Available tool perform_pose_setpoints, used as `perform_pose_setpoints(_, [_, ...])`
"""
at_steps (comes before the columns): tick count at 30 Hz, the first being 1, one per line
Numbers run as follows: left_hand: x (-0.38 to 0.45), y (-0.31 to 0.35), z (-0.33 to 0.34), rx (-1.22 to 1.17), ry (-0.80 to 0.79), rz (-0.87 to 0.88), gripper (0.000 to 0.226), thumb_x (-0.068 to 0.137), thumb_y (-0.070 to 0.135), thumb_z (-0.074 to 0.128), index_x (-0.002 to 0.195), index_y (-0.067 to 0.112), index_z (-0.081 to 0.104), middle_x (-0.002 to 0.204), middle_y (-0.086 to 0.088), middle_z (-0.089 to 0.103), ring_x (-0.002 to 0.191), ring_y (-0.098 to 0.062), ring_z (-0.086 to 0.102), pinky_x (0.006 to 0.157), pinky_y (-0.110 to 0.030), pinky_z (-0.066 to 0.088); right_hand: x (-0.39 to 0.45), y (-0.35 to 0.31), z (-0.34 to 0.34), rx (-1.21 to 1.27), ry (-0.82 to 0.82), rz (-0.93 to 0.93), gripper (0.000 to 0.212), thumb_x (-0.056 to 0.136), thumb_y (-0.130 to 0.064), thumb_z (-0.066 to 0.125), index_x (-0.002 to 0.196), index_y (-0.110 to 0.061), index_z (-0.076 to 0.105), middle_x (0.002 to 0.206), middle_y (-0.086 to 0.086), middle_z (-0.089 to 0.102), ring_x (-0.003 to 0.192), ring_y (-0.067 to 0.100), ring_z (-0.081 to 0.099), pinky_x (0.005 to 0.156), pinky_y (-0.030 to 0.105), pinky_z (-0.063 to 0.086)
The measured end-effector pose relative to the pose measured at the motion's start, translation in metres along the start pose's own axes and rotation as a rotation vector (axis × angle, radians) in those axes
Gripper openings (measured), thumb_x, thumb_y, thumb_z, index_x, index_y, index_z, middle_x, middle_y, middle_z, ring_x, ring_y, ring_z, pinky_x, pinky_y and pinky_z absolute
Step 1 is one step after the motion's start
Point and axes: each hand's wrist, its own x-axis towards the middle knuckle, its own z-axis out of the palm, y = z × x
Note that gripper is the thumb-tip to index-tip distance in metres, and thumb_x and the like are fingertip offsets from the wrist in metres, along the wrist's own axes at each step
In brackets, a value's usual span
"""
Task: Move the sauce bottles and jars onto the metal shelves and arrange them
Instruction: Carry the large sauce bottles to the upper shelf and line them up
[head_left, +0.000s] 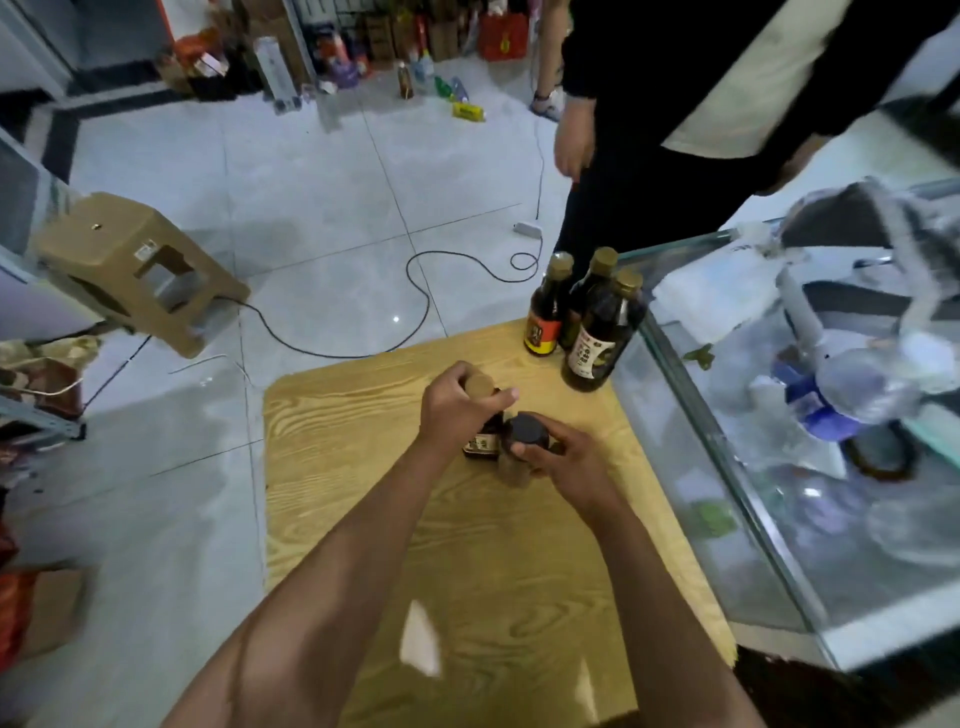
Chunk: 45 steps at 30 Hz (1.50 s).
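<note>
On the wooden table (498, 561), my left hand (457, 405) is wrapped around the neck of a dark sauce bottle (483, 441) with a tan cap. Right beside it, my right hand (561, 457) grips a jar (524, 434) with a black lid and tan contents. Bottle and jar touch each other near the table's middle. Three more dark sauce bottles (587, 322) with gold caps stand upright at the table's far right corner. No metal shelves are clearly visible; only a metal frame edge shows at far left.
A glass counter (737, 467) holding blurred items borders the table's right side. Another person in black (701, 104) stands behind the three bottles. A tan plastic stool (135, 265) lies tipped at left; a black cable (415, 291) snakes across the tiled floor. Boxes and goods line the far wall.
</note>
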Motion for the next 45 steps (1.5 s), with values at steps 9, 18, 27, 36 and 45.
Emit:
perform_pose_setpoints(9, [-0.124,-0.054,0.003,-0.151,-0.223,0.06,0.022,0.06,0.036,0.084,0.069,0.021,0.07,0.087,0.0,0.066,0.08,-0.013,0.065,0.077,-0.035,0.053,-0.157,0.037,0.045,0.062,0.276,0.056,0.035,0.087,-0.006,0.072,0.118,-0.023,0.067,0.101,-0.014,0.072,0.072,-0.004,0.061,0.066,0.019,0.053])
perform_pose_setpoints(18, [-0.219,-0.046,0.011,-0.239,-0.472,0.019,0.029,0.071,0.02,0.085,0.058,0.017,0.059,0.055,0.012,0.059,0.053,-0.007,0.053,0.06,-0.024,0.044,-0.263,0.056,0.046,0.378,0.699,0.051,0.024,0.087,-0.011,0.073,0.111,-0.012,0.071,0.088,-0.004,0.074,0.074,0.01,0.065,0.06,0.019,0.048])
perform_pose_setpoints(27, [-0.381,0.048,0.085,-0.309,-0.681,0.096,0.03,0.067,0.035,0.087,0.062,0.012,0.067,0.054,0.011,0.06,0.05,-0.004,0.051,0.05,-0.016,0.042,-0.434,0.035,-0.057,0.347,0.994,-0.192,0.024,0.085,-0.008,0.073,0.106,0.002,0.066,0.087,0.002,0.075,0.08,0.011,0.069,0.073,0.02,0.052])
perform_pose_setpoints(36, [-0.594,0.145,0.177,-0.195,-1.126,0.149,0.052,0.064,0.054,0.083,0.088,0.009,0.073,0.08,-0.001,0.075,0.081,-0.018,0.07,0.077,-0.031,0.055,-0.661,0.021,-0.145,0.277,1.395,-0.434,0.033,0.081,-0.023,0.066,0.098,0.005,0.068,0.073,-0.003,0.07,0.065,0.005,0.062,0.056,0.013,0.045])
perform_pose_setpoints(45, [-0.781,0.182,0.275,-0.144,-1.372,0.259,0.043,0.065,0.048,0.083,0.085,0.011,0.075,0.09,-0.007,0.075,0.09,-0.021,0.07,0.077,-0.028,0.052,-0.847,0.063,-0.235,0.294,1.697,-0.568,0.034,0.086,-0.033,0.071,0.093,0.0,0.071,0.087,0.017,0.066,0.082,0.028,0.057,0.079,0.04,0.04])
